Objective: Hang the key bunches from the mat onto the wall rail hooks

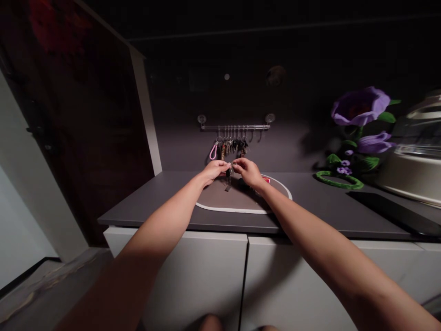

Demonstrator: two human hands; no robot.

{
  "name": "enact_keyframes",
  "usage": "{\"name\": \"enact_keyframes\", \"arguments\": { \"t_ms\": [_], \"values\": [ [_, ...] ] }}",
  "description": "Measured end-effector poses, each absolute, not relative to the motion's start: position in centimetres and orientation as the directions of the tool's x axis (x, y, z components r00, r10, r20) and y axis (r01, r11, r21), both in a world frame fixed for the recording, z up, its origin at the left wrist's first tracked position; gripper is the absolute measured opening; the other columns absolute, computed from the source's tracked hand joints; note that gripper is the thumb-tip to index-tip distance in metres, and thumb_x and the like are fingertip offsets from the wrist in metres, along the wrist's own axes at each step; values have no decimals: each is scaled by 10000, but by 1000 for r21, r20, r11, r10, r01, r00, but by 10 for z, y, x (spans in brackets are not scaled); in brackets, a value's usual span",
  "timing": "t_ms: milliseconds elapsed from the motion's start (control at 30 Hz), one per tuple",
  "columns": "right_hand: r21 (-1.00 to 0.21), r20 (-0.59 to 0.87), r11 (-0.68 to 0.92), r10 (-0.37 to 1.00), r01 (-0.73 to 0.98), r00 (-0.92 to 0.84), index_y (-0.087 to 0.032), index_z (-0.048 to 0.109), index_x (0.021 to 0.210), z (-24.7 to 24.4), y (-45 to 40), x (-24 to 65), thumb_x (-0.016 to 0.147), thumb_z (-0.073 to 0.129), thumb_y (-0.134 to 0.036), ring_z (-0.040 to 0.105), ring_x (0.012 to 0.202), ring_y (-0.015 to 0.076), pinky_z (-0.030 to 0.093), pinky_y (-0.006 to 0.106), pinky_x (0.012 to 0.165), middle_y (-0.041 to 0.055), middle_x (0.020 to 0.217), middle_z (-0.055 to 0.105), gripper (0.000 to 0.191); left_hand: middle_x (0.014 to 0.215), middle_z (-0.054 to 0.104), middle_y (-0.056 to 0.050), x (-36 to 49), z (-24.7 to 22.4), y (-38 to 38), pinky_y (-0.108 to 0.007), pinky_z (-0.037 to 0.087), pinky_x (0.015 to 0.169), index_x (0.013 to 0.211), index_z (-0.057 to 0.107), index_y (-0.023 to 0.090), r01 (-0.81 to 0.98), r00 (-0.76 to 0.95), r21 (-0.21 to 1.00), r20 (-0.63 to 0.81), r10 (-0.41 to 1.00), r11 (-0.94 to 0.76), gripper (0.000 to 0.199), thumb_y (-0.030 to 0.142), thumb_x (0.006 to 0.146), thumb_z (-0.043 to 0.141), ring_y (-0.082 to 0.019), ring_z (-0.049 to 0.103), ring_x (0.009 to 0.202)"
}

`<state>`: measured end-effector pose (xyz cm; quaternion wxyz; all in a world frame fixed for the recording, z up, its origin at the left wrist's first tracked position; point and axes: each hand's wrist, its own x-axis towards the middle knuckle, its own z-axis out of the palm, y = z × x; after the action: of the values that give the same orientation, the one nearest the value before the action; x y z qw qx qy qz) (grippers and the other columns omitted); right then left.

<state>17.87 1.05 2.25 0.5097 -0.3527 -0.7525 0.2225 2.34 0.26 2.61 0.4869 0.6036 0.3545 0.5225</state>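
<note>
My left hand (215, 170) and my right hand (247, 171) meet in front of the wall, fingers pinched on a small bunch of keys (228, 175). The bunch dangles between them, with a short chain and a flat tag at its lower end. Just above and behind hangs a clear rail (235, 127) with a row of hooks. Several keys (234, 146) and a pink loop strap (213, 151) hang from these hooks. Beneath my hands lies a brown mat (227, 202) with a white rim, and a red item (266, 179) rests on it beside my right wrist.
Purple artificial flowers (361, 106) with a green ring base stand right on the dark counter (144, 198). Beyond them is a cream appliance (416, 168), with a flat black object (392, 212) in front. White cabinet doors (203, 271) are below; a dark door (86, 119) is left.
</note>
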Motion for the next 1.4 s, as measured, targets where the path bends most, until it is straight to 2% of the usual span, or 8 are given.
{"name": "enact_keyframes", "arguments": {
  "t_ms": [100,233,500,700,833,1033,1200,1400],
  "values": [
    [-793,552,589,803,155,-225,-146,582,939,25,8,176,779,503,-181,591,732,111,488,267,733,57,892,645,182,686,602,2,23,26,2,-236,418,684,703,586,120,-58,188,954,298,936,-293,205,279,638,699,-73,540,633],
    [-932,363,357,901,-69,-236,-136,571,925,30,0,174,790,465,-115,567,596,88,505,295,726,62,855,645,173,676,593,10,22,26,4,-232,407,659,706,559,125,-46,194,946,323,926,-320,232,307,646,690,-79,539,626],
    [-960,203,117,917,-255,-342,-155,527,880,31,-4,179,753,479,-34,556,554,91,499,272,624,12,686,591,183,700,569,16,21,29,1,-225,414,682,718,560,123,-223,168,937,309,936,-269,157,239,688,661,-65,528,651],
    [-959,245,166,896,-231,-370,-177,511,822,27,-5,178,723,566,-99,529,540,74,474,251,599,-24,651,567,137,690,584,-2,22,28,4,-265,443,708,734,553,119,-346,203,917,280,938,-198,99,188,730,624,-85,553,647],
    [-947,308,250,883,-201,-353,-180,543,808,24,-3,176,664,644,-157,531,600,68,448,223,598,-24,737,585,177,641,576,1,24,28,2,-235,441,638,731,547,117,-394,200,902,269,942,-174,62,153,755,591,-81,549,596],
    [-902,432,406,857,-148,-283,-171,605,803,25,2,175,610,695,-264,519,681,69,406,203,625,-13,805,599,233,654,600,-10,28,30,-4,-245,458,659,729,557,114,-439,185,885,257,949,-154,66,150,741,611,-87,568,615],
    [-853,521,505,829,-130,-202,-147,619,718,26,4,174,571,714,-347,501,653,77,403,229,667,-15,703,591,266,649,598,-1,32,29,-3,-223,440,610,731,572,117,-471,183,867,279,943,-165,92,150,701,653,-78,553,601],
    [-850,511,469,843,-238,-166,-148,607,668,28,6,174,525,734,-365,515,630,83,426,251,685,-15,661,583,289,724,619,-24,35,26,0,-254,443,659,797,598,129,-479,183,856,313,932,-194,189,212,659,697,-98,567,659]
  ]
}}
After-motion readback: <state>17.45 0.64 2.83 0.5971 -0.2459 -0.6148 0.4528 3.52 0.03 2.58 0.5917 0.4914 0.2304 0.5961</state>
